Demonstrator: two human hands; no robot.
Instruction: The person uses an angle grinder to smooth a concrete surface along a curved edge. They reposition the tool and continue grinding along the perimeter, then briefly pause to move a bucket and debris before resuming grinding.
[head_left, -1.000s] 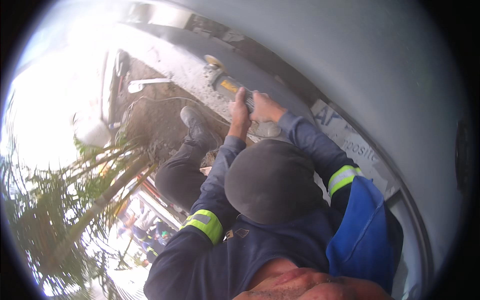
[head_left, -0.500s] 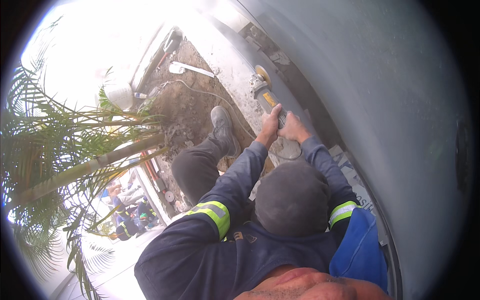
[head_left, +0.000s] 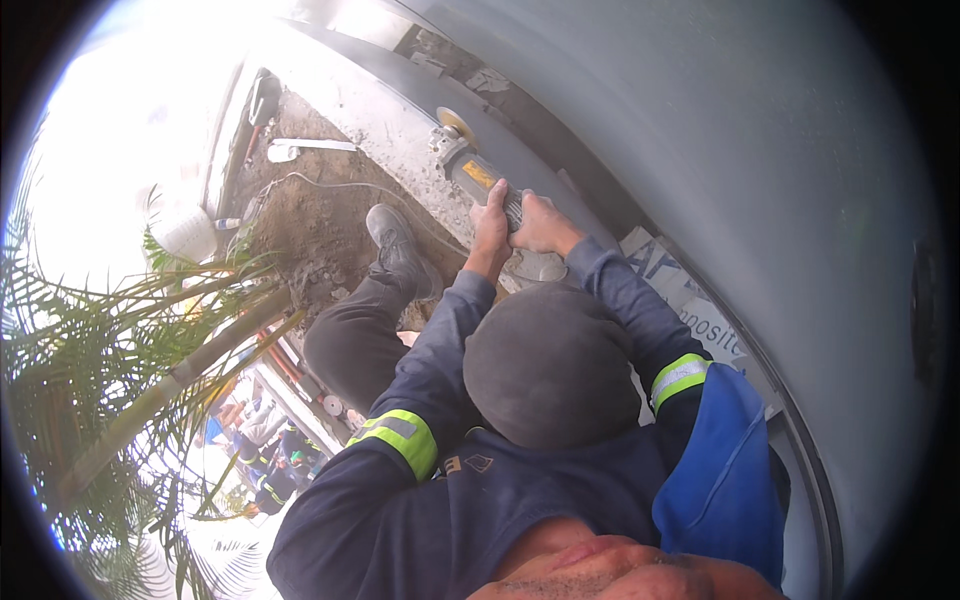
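The left hand (head_left: pixel 490 225) and right hand (head_left: pixel 543 222) hold a grinder (head_left: pixel 478 175) — fingers wrapped round its rear body, just as before; its yellowish disc (head_left: pixel 456 124) stands by the edge of the pale concrete ledge (head_left: pixel 395 150), though whether they touch I cannot tell; compared with half a second ago, grinder, shoe (head_left: pixel 395 240) and palm (head_left: pixel 180 378) all sit further left in the view — and more of the printed boards (head_left: pixel 715 330) shows beside the right sleeve (head_left: pixel 635 295).

grey angle grinder (head_left: pixel 474 172), slanted, tan disc (head_left: pixel 457 125) foremost
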